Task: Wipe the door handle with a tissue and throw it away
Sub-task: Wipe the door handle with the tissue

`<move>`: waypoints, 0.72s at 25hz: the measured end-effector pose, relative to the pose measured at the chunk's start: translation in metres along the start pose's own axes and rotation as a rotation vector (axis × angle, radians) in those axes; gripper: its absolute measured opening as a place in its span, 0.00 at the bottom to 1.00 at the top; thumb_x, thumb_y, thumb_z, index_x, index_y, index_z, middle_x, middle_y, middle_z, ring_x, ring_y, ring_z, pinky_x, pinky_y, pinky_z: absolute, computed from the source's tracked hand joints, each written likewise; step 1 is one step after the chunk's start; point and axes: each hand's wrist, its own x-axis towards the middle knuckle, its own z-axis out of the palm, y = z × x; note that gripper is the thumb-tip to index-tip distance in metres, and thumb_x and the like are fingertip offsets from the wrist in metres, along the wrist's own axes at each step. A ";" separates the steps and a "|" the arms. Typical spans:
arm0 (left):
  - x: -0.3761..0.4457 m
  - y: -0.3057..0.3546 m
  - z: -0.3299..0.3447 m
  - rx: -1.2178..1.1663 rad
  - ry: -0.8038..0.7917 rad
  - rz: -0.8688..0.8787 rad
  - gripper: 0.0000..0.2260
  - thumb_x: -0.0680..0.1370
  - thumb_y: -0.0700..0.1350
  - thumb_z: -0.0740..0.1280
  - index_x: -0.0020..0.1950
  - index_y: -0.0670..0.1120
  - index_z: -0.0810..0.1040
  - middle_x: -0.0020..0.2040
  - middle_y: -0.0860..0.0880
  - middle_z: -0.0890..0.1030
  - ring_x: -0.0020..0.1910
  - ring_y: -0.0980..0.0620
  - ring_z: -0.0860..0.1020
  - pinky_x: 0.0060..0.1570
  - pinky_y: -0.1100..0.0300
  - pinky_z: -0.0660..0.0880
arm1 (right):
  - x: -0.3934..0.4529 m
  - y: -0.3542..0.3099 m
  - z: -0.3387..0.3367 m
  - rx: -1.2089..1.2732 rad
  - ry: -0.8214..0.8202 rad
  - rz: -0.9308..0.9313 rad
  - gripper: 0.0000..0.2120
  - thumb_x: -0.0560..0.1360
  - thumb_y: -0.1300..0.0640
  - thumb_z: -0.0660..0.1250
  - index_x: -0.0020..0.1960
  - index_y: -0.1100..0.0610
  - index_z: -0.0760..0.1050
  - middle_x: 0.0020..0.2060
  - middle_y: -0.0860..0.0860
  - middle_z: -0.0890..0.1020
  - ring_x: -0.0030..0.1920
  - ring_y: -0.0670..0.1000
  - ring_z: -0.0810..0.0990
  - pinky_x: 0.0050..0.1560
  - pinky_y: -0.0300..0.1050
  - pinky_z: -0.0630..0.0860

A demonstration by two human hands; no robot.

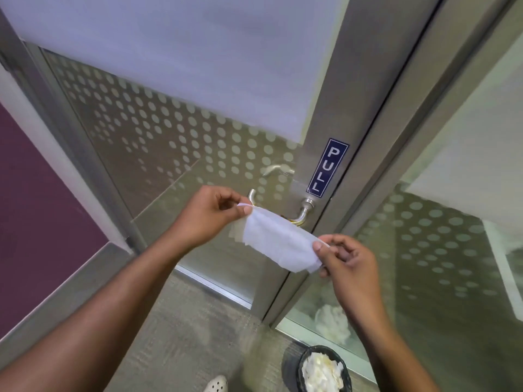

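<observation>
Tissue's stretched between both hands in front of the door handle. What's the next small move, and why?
Probably lower the tissue onto the door handle and wrap it round. The left hand and right hand pinch its ends, holding it spread just in front of the lever, which looks not yet gripped.

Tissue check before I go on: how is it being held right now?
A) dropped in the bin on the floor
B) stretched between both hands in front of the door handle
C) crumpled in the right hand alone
B: the tissue spans from the left hand to the right hand, each pinching one end, in front of the door handle.
</observation>
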 end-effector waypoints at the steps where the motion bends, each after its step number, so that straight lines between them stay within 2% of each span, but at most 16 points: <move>1: 0.011 -0.003 -0.003 -0.007 0.026 0.004 0.04 0.75 0.52 0.80 0.48 0.54 0.89 0.44 0.43 0.89 0.42 0.55 0.81 0.50 0.54 0.76 | 0.006 -0.002 0.009 -0.013 0.035 -0.011 0.01 0.77 0.63 0.74 0.48 0.59 0.84 0.32 0.55 0.84 0.27 0.45 0.77 0.29 0.36 0.76; 4: 0.042 -0.005 -0.003 0.008 0.112 -0.001 0.02 0.77 0.48 0.79 0.48 0.51 0.90 0.42 0.48 0.89 0.40 0.52 0.83 0.46 0.55 0.77 | 0.025 -0.003 0.029 -0.091 0.110 -0.068 0.03 0.76 0.59 0.76 0.44 0.55 0.83 0.34 0.63 0.84 0.30 0.50 0.79 0.36 0.45 0.77; 6: 0.057 -0.011 0.003 0.060 0.137 -0.006 0.04 0.78 0.47 0.78 0.50 0.49 0.90 0.44 0.49 0.89 0.45 0.47 0.86 0.49 0.52 0.81 | 0.039 0.002 0.036 -0.165 0.158 -0.085 0.06 0.76 0.57 0.77 0.41 0.53 0.82 0.32 0.62 0.84 0.29 0.51 0.78 0.38 0.48 0.78; 9: 0.067 -0.019 0.012 0.103 0.175 -0.042 0.04 0.79 0.46 0.77 0.52 0.47 0.89 0.46 0.51 0.88 0.47 0.49 0.85 0.52 0.52 0.80 | 0.050 0.008 0.042 -0.226 0.184 -0.082 0.07 0.75 0.57 0.77 0.40 0.52 0.81 0.27 0.56 0.79 0.29 0.51 0.75 0.36 0.45 0.72; 13: 0.071 -0.028 0.019 0.110 0.243 -0.030 0.07 0.77 0.45 0.79 0.53 0.50 0.87 0.42 0.53 0.81 0.36 0.59 0.75 0.43 0.58 0.72 | 0.055 0.020 0.044 -0.260 0.210 -0.070 0.07 0.75 0.56 0.76 0.40 0.53 0.81 0.27 0.50 0.74 0.28 0.49 0.70 0.36 0.44 0.69; 15: 0.072 -0.031 0.019 0.109 0.266 -0.023 0.08 0.76 0.45 0.79 0.53 0.53 0.85 0.43 0.54 0.79 0.35 0.60 0.72 0.42 0.59 0.70 | 0.058 0.023 0.045 -0.273 0.234 -0.060 0.07 0.75 0.54 0.76 0.40 0.52 0.81 0.27 0.48 0.76 0.28 0.48 0.72 0.37 0.44 0.71; 18: 0.070 -0.035 0.020 0.125 0.276 0.000 0.08 0.76 0.44 0.79 0.53 0.53 0.85 0.44 0.54 0.80 0.34 0.59 0.73 0.42 0.58 0.72 | 0.059 0.025 0.046 -0.328 0.259 -0.067 0.06 0.76 0.53 0.75 0.41 0.51 0.82 0.32 0.50 0.83 0.30 0.45 0.76 0.37 0.44 0.74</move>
